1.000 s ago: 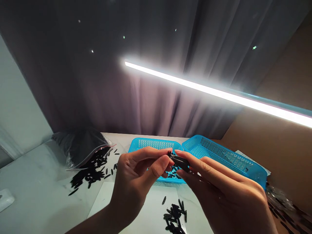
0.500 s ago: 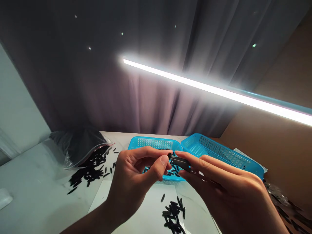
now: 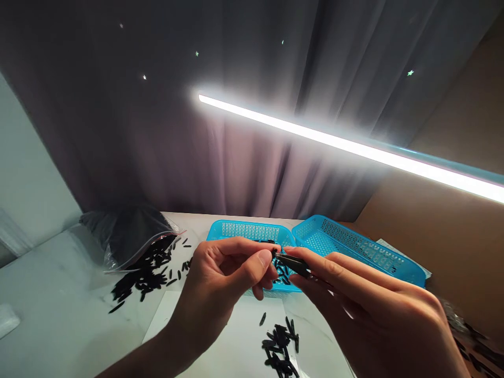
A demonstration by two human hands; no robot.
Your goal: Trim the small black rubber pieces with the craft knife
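With its grip, the left hand (image 3: 222,286) pinches a black piece (image 3: 274,253), toward six o'clock from centre. The right hand (image 3: 380,310) pinches a tool (image 3: 294,264) in its grip, its tip at the piece. On the tabletop (image 3: 59,310), reckoned from the piece, a basket (image 3: 252,225) stands behind at eleven o'clock, a bag (image 3: 124,239) lies at nine and a heap (image 3: 280,337) at six.

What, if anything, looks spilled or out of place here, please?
Black pieces lie strewn across the table at the open mouth of the plastic bag, resembling a spill, though it may be deliberate.
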